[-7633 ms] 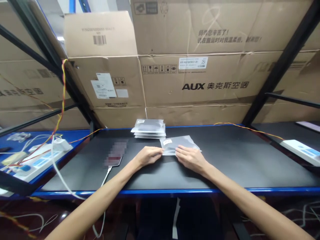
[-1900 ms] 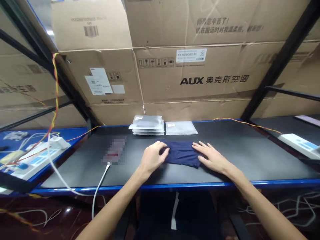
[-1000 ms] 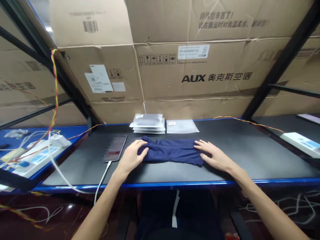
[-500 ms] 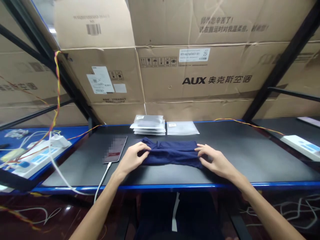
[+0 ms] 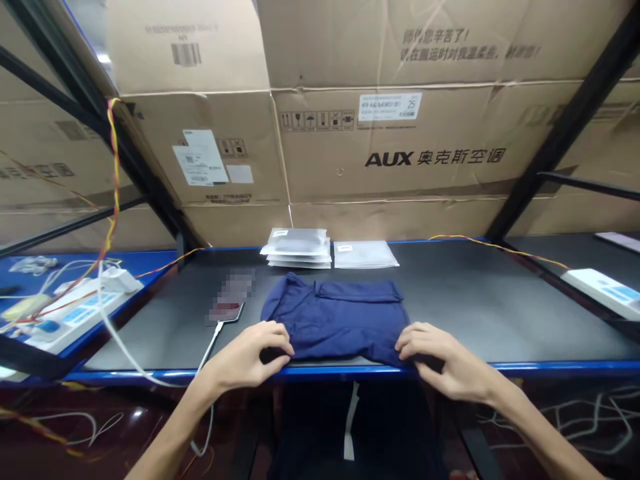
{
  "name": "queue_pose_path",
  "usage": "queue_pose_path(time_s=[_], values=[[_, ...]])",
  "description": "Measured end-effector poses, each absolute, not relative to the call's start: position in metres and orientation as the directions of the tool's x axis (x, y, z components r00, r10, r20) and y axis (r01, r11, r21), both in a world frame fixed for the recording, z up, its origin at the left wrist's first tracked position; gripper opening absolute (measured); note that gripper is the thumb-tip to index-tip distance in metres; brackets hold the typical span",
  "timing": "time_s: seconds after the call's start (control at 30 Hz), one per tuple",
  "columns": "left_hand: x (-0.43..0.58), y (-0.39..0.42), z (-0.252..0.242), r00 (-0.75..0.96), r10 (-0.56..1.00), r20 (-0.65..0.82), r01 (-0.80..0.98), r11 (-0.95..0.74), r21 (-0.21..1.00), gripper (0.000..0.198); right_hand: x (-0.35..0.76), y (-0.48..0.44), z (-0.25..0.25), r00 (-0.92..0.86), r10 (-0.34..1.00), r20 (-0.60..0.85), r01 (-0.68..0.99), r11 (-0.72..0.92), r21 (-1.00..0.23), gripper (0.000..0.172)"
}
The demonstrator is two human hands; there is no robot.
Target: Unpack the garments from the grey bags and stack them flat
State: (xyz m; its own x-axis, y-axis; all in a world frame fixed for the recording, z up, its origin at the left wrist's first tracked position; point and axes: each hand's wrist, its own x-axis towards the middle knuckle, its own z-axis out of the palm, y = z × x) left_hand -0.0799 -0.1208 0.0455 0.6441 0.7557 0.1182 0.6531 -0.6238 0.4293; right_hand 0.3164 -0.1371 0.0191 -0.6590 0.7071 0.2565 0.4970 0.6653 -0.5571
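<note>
Open tabletop [image 5: 475, 300] fwd & to the right of right hand [image 5: 453, 363]. Phone [image 5: 231, 301] w/ cable just beyond left hand [image 5: 247, 353]. Stacked bags [image 5: 297, 248] + single bag [image 5: 364, 254] further ahead, cardboard boxes [image 5: 400, 160] wall off the back. Power strip [image 5: 603, 293] far right.

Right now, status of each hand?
Left hand: shut on the near left edge of the navy blue fabric garment.
Right hand: shut on its near right edge.

Soft matt navy cloth [image 5: 335, 320], slightly creased. Frosted, semi-glossy plastic bags [image 5: 299, 248]. Matt black bench top [image 5: 475, 300], smooth, w/ glossy blue edge. Rough brown cardboard boxes [image 5: 400, 167] behind.
</note>
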Motion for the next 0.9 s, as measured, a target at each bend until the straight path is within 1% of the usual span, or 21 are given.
queue_pose_path(time_s=[0.07, 0.17, 0.23, 0.3, 0.37, 0.47, 0.57, 0.63, 0.7, 0.77, 0.83, 0.9], values=[[-0.080, -0.120, 0.047, 0.644, 0.757, 0.112, 0.651, -0.619, 0.439, 0.015, 0.318, -0.137, 0.021, -0.661, 0.707, 0.250, 0.496, 0.662, -0.562, 0.023], [-0.078, -0.111, 0.054, 0.618, 0.778, 0.115, 0.652, -0.589, 0.477, 0.021, 0.322, -0.133, 0.026, -0.647, 0.723, 0.244, 0.484, 0.636, -0.602, 0.018], [-0.074, -0.100, 0.058, 0.568, 0.809, 0.153, 0.660, -0.558, 0.502, 0.023, 0.323, -0.125, 0.027, -0.588, 0.763, 0.269, 0.498, 0.603, -0.623, 0.019], [-0.069, -0.085, 0.061, 0.520, 0.828, 0.210, 0.668, -0.548, 0.503, 0.021, 0.324, -0.113, 0.027, -0.491, 0.809, 0.322, 0.546, 0.574, -0.610, 0.021], [-0.061, -0.067, 0.060, 0.517, 0.815, 0.260, 0.665, -0.574, 0.477, 0.018, 0.326, -0.096, 0.025, -0.415, 0.825, 0.385, 0.608, 0.566, -0.558, 0.023], [-0.048, -0.038, 0.054, 0.590, 0.757, 0.283, 0.637, -0.651, 0.413, 0.023, 0.328, -0.068, 0.019, -0.443, 0.790, 0.424, 0.671, 0.605, -0.427, 0.031], [-0.038, -0.014, 0.044, 0.635, 0.734, 0.239, 0.648, -0.675, 0.354, 0.027, 0.329, -0.045, 0.009, -0.515, 0.795, 0.319, 0.731, 0.602, -0.321, 0.042], [-0.035, -0.002, 0.037, 0.671, 0.716, 0.191, 0.638, -0.689, 0.343, 0.028, 0.330, -0.035, 0.003, -0.533, 0.801, 0.272, 0.745, 0.597, -0.299, 0.042], [-0.033, 0.004, 0.034, 0.698, 0.696, 0.168, 0.614, -0.703, 0.358, 0.026, 0.330, -0.031, -0.001, -0.534, 0.801, 0.272, 0.743, 0.598, -0.301, 0.038], [-0.032, 0.007, 0.033, 0.690, 0.700, 0.183, 0.601, -0.695, 0.394, 0.025, 0.330, -0.028, 0.000, -0.515, 0.804, 0.298, 0.744, 0.592, -0.310, 0.033], [-0.030, 0.008, 0.035, 0.644, 0.735, 0.209, 0.609, -0.659, 0.442, 0.028, 0.330, -0.025, 0.005, -0.472, 0.819, 0.327, 0.748, 0.568, -0.344, 0.031], [-0.027, 0.012, 0.036, 0.576, 0.784, 0.232, 0.627, -0.606, 0.490, 0.032, 0.328, -0.019, 0.011, -0.405, 0.842, 0.357, 0.741, 0.531, -0.410, 0.031]])
